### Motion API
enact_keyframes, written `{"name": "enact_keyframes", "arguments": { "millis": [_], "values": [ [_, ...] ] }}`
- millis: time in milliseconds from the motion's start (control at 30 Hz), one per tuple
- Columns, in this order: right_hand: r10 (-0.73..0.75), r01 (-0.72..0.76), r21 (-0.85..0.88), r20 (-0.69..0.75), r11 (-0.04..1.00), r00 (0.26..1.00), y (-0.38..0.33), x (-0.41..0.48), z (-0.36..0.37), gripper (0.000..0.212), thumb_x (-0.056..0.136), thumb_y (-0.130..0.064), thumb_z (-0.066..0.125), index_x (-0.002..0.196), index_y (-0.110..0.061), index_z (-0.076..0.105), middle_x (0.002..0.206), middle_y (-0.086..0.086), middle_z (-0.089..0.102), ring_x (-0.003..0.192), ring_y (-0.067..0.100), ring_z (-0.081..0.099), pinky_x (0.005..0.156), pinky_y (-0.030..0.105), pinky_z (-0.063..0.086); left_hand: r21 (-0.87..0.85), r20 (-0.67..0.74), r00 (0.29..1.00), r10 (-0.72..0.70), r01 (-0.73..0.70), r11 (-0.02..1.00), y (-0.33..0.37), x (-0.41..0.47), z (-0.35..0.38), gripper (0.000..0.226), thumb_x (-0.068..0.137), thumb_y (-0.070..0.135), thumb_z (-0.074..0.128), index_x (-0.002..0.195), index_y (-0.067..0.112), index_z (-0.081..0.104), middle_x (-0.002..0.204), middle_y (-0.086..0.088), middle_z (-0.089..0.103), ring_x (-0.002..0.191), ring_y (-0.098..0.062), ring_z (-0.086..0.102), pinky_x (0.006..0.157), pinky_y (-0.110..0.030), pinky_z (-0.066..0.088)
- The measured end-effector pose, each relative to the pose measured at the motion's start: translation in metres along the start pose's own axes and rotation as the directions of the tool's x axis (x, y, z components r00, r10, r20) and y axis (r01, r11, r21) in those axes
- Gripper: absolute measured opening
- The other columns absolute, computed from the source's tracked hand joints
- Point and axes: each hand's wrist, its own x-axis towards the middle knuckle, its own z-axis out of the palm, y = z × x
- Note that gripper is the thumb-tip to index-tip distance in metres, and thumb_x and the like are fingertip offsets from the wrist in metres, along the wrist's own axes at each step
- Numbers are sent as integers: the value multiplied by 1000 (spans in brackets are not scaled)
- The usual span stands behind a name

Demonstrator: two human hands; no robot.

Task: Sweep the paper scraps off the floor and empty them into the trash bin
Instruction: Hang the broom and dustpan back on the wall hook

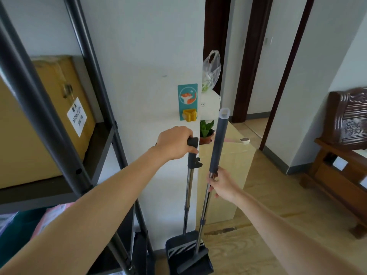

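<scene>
Clasping one dustpan handle (191, 160) in the left grip (174, 142), one broom pole (219, 143) in the right grip (222, 184)

At nine o'clock a white label (77, 117) on the cardboard box (55, 80) bears slanted print: characters above, then capitals beginning "M", too blurred to read further. Near centre a teal wall sticker (187, 96) shows an orange animal. A tiny tag (202, 104) on the white cabinet (211, 112) and carved characters (355, 127) on the wooden seat (337, 175) at three o'clock — unreadable.
</scene>
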Motion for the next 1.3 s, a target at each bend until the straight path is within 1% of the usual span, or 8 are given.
{"name": "enact_keyframes", "arguments": {
  "millis": [333, 467, 600, 667, 767, 933, 1133, 1300],
  "values": [
    [-56, 56, -14, -46, 998, 997, -31, 32, -27, 29, 98, -17, 51, 125, -9, 44, 86, -6, 52, 67, 8, 60, 44, 19, 48, 34, -76, 997, 8, -5, 999, 6, 27, -34, 44, 81, 48, 66, 111, 17, 60, 98, 5, 57, 82, -15, 54, 64, -29, 45],
    [-116, 114, -53, -47, 992, 992, -44, 44, -36, 32, 98, -21, 51, 128, -12, 44, 94, -5, 54, 75, 14, 61, 45, 18, 45, 14, -48, 998, -28, 29, 999, 3, 44, -53, 46, 81, 48, 67, 114, 17, 62, 111, 2, 64, 85, -15, 57, 63, -27, 45],
    [-212, 207, -82, -63, 975, 975, -62, 55, -46, 39, 96, -22, 53, 132, -11, 45, 116, 4, 59, 101, 21, 61, 77, 26, 48, -4, -41, 998, -37, 37, 999, 1, 60, -75, 48, 78, 48, 69, 115, 17, 64, 113, 0, 65, 91, -18, 61, 64, -30, 48],
    [-237, 231, -85, -66, 969, 969, -71, 58, -52, 37, 96, -23, 54, 129, -10, 47, 115, 4, 59, 110, 22, 58, 83, 26, 42, -13, -34, 998, -45, 45, 999, 2, 66, -87, 46, 78, 47, 70, 111, 15, 66, 105, 0, 66, 88, -19, 60, 63, -30, 46],
    [-256, 247, -115, -72, 962, 964, -83, 65, -59, 31, 95, -25, 55, 122, -10, 50, 106, 0, 61, 103, 19, 59, 81, 25, 41, -51, -28, 998, -59, 58, 997, 3, 76, -103, 40, 76, 44, 73, 99, 11, 69, 95, -4, 69, 82, -22, 62, 63, -31, 44],
    [-290, 272, -166, -97, 948, 952, -101, 76, -70, 12, 96, -23, 53, 100, -14, 47, 77, -7, 49, 67, 3, 47, 57, 18, 38, -87, -56, 997, -58, 53, 995, 4, 90, -124, 39, 74, 43, 75, 92, 8, 71, 85, -7, 69, 73, -19, 57, 62, -31, 42],
    [-257, 256, -101, -4, 962, 966, -109, 84, -75, 18, 94, -16, 55, 110, -8, 54, 108, 9, 65, 101, 22, 64, 66, 16, 44, -98, -108, 993, -39, 29, 995, 3, 102, -147, 28, 77, 38, 75, 75, 12, 62, 59, 7, 52, 56, -11, 46, 52, -23, 34],
    [-244, 244, -37, 11, 969, 970, -113, 92, -71, 16, 98, -16, 48, 110, -7, 52, 92, -3, 62, 89, 18, 64, 74, 22, 52, -114, -125, 991, -36, 21, 993, -1, 110, -161, 27, 76, 37, 75, 73, 12, 65, 60, 5, 52, 57, -12, 47, 55, -23, 36]
  ]
}}
